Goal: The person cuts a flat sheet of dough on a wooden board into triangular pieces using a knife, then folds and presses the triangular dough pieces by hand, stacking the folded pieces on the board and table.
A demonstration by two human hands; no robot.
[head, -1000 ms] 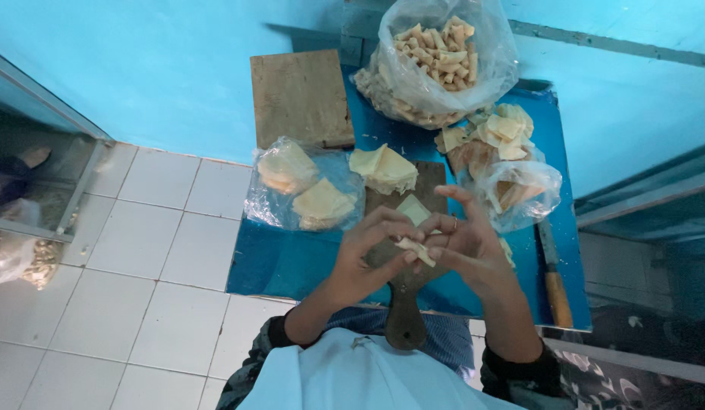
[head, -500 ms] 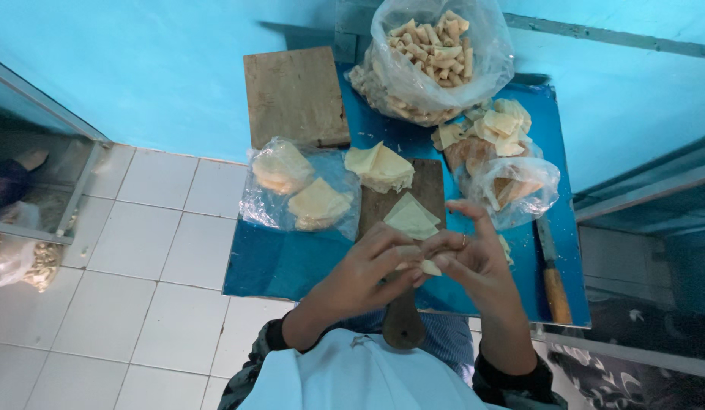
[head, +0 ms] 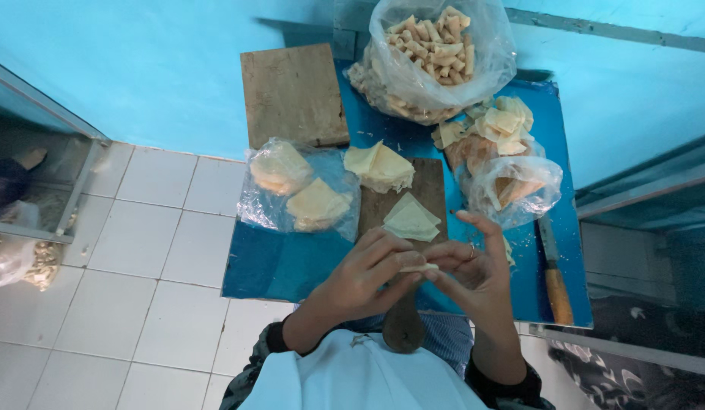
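Small pale dough roll (head: 417, 267) is pinched between fingertips of left hand (head: 365, 275) and right hand (head: 474, 275), both half-curled, held just above paddle board (head: 413, 250) so rolling pressure is even. Wrapper stack (head: 411, 220) is kept within reach ahead.

A pale, thin wrapper (head: 417, 267) is pinched between the fingertips of both hands, held level over the board's handle. It looks partly rolled, mostly hidden by fingers.

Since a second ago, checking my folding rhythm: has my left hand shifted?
Yes. The left hand has slid down the wooden paddle board, toward its handle and away from the stacked wrappers.
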